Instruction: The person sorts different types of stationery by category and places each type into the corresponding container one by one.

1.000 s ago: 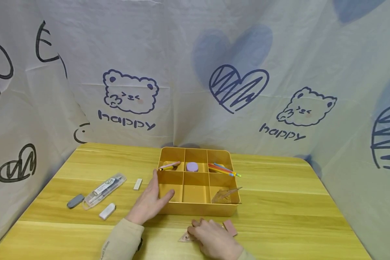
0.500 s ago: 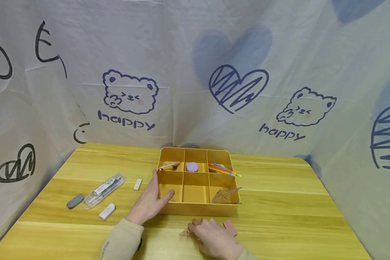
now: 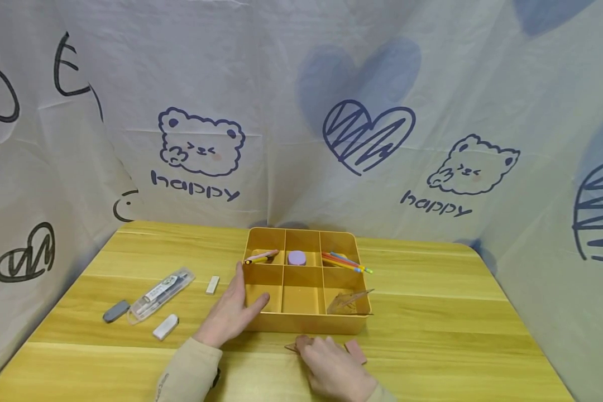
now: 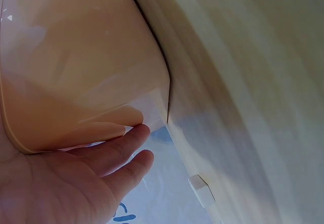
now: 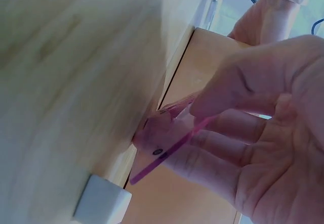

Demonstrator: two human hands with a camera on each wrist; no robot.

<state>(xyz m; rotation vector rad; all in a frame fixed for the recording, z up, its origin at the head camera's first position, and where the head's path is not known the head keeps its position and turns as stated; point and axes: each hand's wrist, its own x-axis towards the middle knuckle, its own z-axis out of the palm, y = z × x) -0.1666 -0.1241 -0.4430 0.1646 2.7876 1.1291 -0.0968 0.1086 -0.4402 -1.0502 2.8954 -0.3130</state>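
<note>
My right hand pinches a thin clear pinkish set square between thumb and fingers, just in front of the box. In the head view only a corner of the set square shows beyond the fingertips, tilted up off the table. A yellow-orange organizer box with several compartments stands in the middle. My left hand rests against its left side, with fairly straight fingers along the outer wall and the thumb over the front left compartment. A pink eraser lies beside my right hand.
The box holds pens, a purple round-cornered item, pencils and clear rulers. Left of it lie a clear pen case, a grey eraser-like block, a white one and a small white block.
My right fingers have drawn together on the set square, which has tilted up from lying flat on the table. The left hand and the box have stayed in place.
</note>
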